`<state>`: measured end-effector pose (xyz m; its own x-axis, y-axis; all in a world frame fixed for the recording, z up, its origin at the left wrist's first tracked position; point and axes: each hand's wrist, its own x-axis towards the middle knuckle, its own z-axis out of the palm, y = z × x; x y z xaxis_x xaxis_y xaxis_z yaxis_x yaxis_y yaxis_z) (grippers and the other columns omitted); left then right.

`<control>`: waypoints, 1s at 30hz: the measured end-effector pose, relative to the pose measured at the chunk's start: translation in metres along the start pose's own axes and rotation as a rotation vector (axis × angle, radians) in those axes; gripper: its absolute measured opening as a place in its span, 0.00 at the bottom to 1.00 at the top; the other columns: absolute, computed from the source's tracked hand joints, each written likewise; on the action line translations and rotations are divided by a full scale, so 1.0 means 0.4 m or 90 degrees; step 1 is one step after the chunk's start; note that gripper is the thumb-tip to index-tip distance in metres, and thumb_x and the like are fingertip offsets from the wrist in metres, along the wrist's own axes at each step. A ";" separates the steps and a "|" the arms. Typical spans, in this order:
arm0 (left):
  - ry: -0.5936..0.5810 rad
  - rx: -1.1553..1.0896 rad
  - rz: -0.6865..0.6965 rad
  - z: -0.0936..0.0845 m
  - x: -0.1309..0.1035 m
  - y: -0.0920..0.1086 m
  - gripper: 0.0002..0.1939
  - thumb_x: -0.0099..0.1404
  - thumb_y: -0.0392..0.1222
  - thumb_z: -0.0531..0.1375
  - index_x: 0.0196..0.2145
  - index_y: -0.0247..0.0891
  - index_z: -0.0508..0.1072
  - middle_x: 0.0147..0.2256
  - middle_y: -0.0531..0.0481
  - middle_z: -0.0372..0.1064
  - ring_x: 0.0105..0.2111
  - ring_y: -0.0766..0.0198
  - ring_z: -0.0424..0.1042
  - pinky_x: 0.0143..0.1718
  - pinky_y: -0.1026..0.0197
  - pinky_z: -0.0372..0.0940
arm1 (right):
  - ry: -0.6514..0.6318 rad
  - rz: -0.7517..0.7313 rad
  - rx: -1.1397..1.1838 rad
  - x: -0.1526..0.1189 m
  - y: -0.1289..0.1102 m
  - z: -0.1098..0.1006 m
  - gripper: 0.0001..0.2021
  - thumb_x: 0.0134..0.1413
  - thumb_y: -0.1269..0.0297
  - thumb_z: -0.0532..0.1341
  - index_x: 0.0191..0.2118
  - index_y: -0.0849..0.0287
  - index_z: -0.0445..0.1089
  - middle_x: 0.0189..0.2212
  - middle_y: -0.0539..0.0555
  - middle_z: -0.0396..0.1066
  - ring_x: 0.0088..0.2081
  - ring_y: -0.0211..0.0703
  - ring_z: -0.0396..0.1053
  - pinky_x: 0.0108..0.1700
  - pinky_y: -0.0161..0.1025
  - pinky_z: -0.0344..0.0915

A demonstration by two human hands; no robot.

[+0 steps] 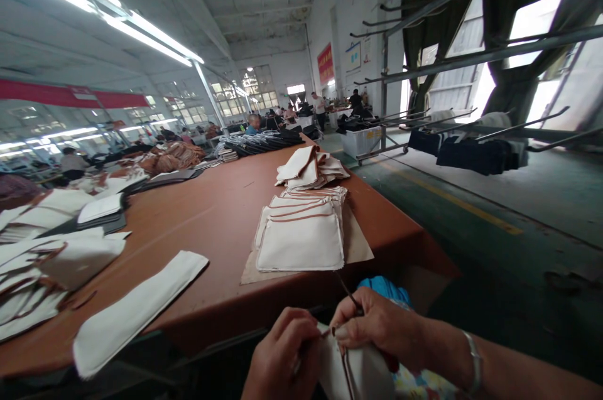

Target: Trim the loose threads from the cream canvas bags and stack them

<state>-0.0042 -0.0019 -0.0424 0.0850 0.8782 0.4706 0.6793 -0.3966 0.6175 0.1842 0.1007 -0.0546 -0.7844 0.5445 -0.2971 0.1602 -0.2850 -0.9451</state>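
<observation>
At the bottom of the head view, a white leather-like piece with brown edging is held up in front of the table. My left hand is closed on its left side, fingers curled at the upper edge. Pinching the piece at the brown edging is my right hand, thumb on top. A thin dark brown strip rises from the right hand's fingers toward the table edge. Just beyond my hands lies a stack of flat white pieces with brown trim, on a sheet of brown paper.
The brown-covered table carries a folded white pile further back. A long white panel overhangs the front edge at left, near heaped white pieces. A metal rack stands right. Other people work far off.
</observation>
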 end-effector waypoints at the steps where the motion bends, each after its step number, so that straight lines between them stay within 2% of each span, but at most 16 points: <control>1: -0.009 0.034 0.036 -0.003 -0.004 -0.004 0.07 0.67 0.31 0.54 0.37 0.40 0.71 0.36 0.46 0.69 0.33 0.65 0.71 0.35 0.67 0.65 | 0.005 0.002 0.019 0.002 0.006 0.000 0.11 0.45 0.61 0.66 0.34 0.62 0.77 0.18 0.45 0.67 0.13 0.26 0.52 0.11 0.26 0.44; 4: -0.042 0.149 0.113 -0.008 -0.012 -0.013 0.12 0.65 0.27 0.55 0.42 0.39 0.70 0.38 0.44 0.71 0.36 0.63 0.73 0.38 0.67 0.67 | 0.016 0.004 0.028 0.006 0.018 -0.001 0.11 0.45 0.61 0.67 0.34 0.62 0.77 0.16 0.44 0.64 0.13 0.27 0.51 0.11 0.26 0.43; 6: -0.031 0.192 0.133 -0.006 -0.014 -0.015 0.12 0.65 0.26 0.55 0.43 0.39 0.70 0.37 0.44 0.71 0.35 0.63 0.73 0.37 0.67 0.68 | 0.013 0.003 0.005 0.006 0.018 -0.003 0.12 0.45 0.60 0.67 0.35 0.62 0.77 0.15 0.44 0.63 0.12 0.28 0.51 0.11 0.27 0.43; 9: -0.031 0.208 0.136 0.004 -0.012 -0.019 0.11 0.66 0.27 0.54 0.42 0.39 0.69 0.36 0.45 0.70 0.34 0.63 0.73 0.35 0.67 0.67 | -0.010 -0.008 -0.033 -0.001 0.009 -0.006 0.13 0.47 0.58 0.66 0.36 0.62 0.77 0.16 0.44 0.63 0.12 0.28 0.50 0.11 0.27 0.44; 14: -0.018 0.249 0.185 0.027 -0.012 -0.037 0.10 0.65 0.29 0.50 0.35 0.39 0.67 0.30 0.48 0.67 0.27 0.64 0.69 0.26 0.67 0.63 | -0.057 -0.039 -0.066 -0.011 -0.001 -0.004 0.13 0.49 0.58 0.65 0.36 0.63 0.77 0.18 0.45 0.64 0.14 0.27 0.51 0.14 0.26 0.47; 16: -0.036 0.243 0.142 0.027 -0.007 -0.037 0.09 0.64 0.29 0.49 0.33 0.40 0.66 0.30 0.49 0.66 0.27 0.64 0.67 0.26 0.66 0.62 | -0.082 -0.058 -0.070 -0.015 -0.005 -0.001 0.13 0.51 0.57 0.64 0.35 0.64 0.76 0.19 0.45 0.64 0.15 0.27 0.52 0.15 0.27 0.47; 18: -0.084 0.189 0.074 0.018 0.006 -0.028 0.08 0.65 0.30 0.49 0.31 0.40 0.64 0.30 0.50 0.65 0.27 0.64 0.66 0.28 0.65 0.61 | -0.107 -0.090 -0.091 -0.021 -0.013 0.002 0.11 0.51 0.60 0.65 0.32 0.64 0.73 0.19 0.44 0.60 0.17 0.27 0.50 0.17 0.26 0.46; 21: -0.121 0.065 -0.049 -0.005 0.036 -0.001 0.09 0.65 0.32 0.49 0.29 0.40 0.62 0.29 0.51 0.63 0.28 0.65 0.63 0.30 0.64 0.60 | -0.130 -0.154 -0.148 -0.031 -0.029 0.002 0.12 0.50 0.67 0.65 0.23 0.63 0.63 0.18 0.42 0.51 0.20 0.27 0.47 0.20 0.26 0.44; 23: -0.155 -0.052 -0.146 -0.019 0.053 0.019 0.07 0.63 0.33 0.50 0.29 0.39 0.63 0.29 0.52 0.62 0.28 0.65 0.62 0.30 0.64 0.59 | -0.162 -0.162 -0.154 -0.035 -0.032 0.000 0.13 0.51 0.68 0.64 0.22 0.62 0.60 0.18 0.42 0.51 0.21 0.27 0.46 0.20 0.27 0.44; 25: -0.204 -0.183 -0.219 -0.029 0.063 0.034 0.05 0.63 0.36 0.51 0.30 0.38 0.65 0.28 0.52 0.62 0.29 0.64 0.61 0.31 0.64 0.59 | -0.179 -0.157 -0.137 -0.033 -0.028 -0.002 0.11 0.50 0.68 0.64 0.23 0.63 0.62 0.19 0.42 0.52 0.21 0.28 0.47 0.21 0.27 0.45; 27: -0.227 -0.260 -0.254 -0.034 0.065 0.039 0.06 0.63 0.39 0.51 0.30 0.37 0.65 0.29 0.52 0.62 0.30 0.64 0.60 0.32 0.63 0.59 | -0.156 -0.161 -0.115 -0.027 -0.018 -0.002 0.08 0.48 0.68 0.66 0.25 0.64 0.66 0.20 0.43 0.55 0.22 0.28 0.48 0.21 0.27 0.46; 30: -0.224 -0.241 -0.281 -0.034 0.059 0.029 0.07 0.63 0.41 0.51 0.29 0.37 0.64 0.28 0.54 0.59 0.30 0.64 0.58 0.33 0.63 0.57 | -0.110 -0.150 -0.034 -0.022 -0.007 0.001 0.10 0.43 0.68 0.69 0.32 0.64 0.68 0.22 0.44 0.61 0.23 0.29 0.52 0.23 0.27 0.49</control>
<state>-0.0042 0.0105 -0.0154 0.1342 0.9885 -0.0699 0.4077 0.0092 0.9131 0.1904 0.0965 -0.0495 -0.8933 0.4471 -0.0455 -0.0109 -0.1227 -0.9924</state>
